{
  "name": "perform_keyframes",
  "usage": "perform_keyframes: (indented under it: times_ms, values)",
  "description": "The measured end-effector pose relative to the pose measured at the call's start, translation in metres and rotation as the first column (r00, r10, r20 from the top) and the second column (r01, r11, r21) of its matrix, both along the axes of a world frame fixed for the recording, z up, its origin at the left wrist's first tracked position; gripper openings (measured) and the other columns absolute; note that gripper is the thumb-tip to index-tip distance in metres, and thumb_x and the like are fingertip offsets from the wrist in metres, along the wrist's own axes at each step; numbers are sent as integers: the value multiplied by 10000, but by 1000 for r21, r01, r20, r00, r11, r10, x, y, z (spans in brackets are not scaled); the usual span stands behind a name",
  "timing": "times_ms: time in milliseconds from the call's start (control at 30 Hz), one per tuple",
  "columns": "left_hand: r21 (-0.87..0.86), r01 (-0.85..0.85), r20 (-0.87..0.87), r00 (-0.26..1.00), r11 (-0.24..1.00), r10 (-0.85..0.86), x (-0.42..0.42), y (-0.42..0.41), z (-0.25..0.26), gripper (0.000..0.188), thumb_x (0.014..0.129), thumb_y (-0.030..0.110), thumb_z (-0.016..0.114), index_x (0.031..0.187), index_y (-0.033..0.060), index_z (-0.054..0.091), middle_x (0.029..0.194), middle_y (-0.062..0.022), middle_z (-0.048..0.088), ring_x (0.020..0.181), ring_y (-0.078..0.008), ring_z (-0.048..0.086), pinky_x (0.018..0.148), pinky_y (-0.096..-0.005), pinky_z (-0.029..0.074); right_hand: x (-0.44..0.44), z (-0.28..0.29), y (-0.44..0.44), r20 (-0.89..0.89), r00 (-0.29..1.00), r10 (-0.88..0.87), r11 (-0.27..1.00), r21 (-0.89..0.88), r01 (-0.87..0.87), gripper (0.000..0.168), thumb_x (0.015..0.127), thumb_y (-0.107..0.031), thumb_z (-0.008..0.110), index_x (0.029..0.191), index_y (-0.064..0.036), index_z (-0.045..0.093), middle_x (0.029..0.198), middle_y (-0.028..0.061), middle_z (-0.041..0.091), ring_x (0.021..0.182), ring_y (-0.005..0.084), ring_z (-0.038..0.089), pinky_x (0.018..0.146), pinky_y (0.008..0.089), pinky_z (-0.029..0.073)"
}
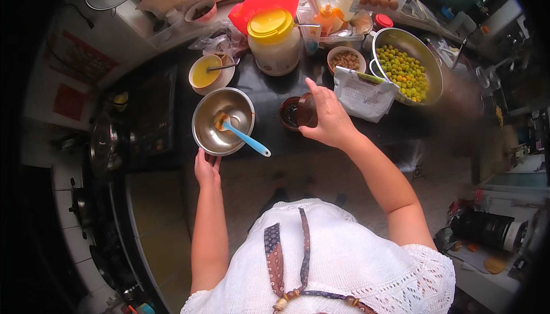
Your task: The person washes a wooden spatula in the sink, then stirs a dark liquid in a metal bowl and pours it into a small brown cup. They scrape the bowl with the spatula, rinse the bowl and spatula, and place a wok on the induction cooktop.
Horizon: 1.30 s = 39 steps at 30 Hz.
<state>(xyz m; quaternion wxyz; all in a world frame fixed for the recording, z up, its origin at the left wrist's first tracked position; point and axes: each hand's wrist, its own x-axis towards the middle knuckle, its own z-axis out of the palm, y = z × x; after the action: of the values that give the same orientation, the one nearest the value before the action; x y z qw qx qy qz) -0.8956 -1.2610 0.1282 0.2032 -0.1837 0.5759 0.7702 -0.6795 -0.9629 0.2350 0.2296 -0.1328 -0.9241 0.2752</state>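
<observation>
My left hand (208, 170) is at the near rim of a stainless steel bowl (202, 121), its fingers partly hidden beneath. In the bowl leans a silicone spatula with a light blue handle (247, 139) and a stained head. My right hand (328, 116) grips a reddish-brown translucent cup (307, 111) between thumb and fingers. The cup is tilted beside a small brown bowl (282, 118) that holds dark contents. Whether the two touch, I cannot tell. Just right of that hand stands a white printed pouch (365, 97).
A yellow-lidded plastic jar (275, 52) stands behind. Back left is a bowl of yellow liquid (205, 71) with a spoon. At the right, a bowl of brown pieces (346, 60) sits near a large metal basin of green-yellow fruits (406, 73). The dark counter's edge runs before me.
</observation>
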Motion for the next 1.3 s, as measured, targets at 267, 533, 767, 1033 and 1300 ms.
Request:
perform_keyframes:
  times_ms: [267,533,767,1033,1300]
  values:
    - [151,143,56,987,978,-153,-15,-19,-12,176,1000,237,532,1103,96,555,1106,-37,584,1059,-182,564,919,-432,490,-41,8,-21,359,933,34,999,3,-37,960,687,-222,776,1490,-70,272,1316,191,453,1236,360,445,1041,422,418]
    - [133,240,-8,971,962,-241,-48,-35,-19,205,983,233,527,1136,97,538,1124,-78,583,1045,-220,580,898,-428,486,-33,7,-22,338,937,-89,991,128,48,952,731,-386,790,1479,-48,306,1439,217,391,1331,383,382,1120,518,286]
    - [3,337,-100,937,941,-335,-71,-27,84,407,1000,268,469,1300,-6,486,1306,-140,542,1199,-286,547,992,-433,505,3,60,-46,689,664,-291,897,438,-61,505,826,-229,640,1259,27,593,1266,296,558,1198,397,530,960,566,447]
    - [-137,497,-359,781,857,-511,-14,77,182,439,1004,287,453,1308,-27,483,1298,-145,558,1175,-270,572,991,-412,511,187,236,-86,934,180,-310,931,337,-144,454,755,-167,648,1156,47,668,1124,323,644,973,432,669,673,500,600]
    - [193,848,-247,530,494,-812,162,229,171,365,1011,255,470,1304,43,519,1322,-124,581,1176,-316,585,996,-495,504,404,244,-97,732,132,-668,740,672,18,406,768,-83,622,1142,68,665,1082,316,662,914,396,680,665,478,588]
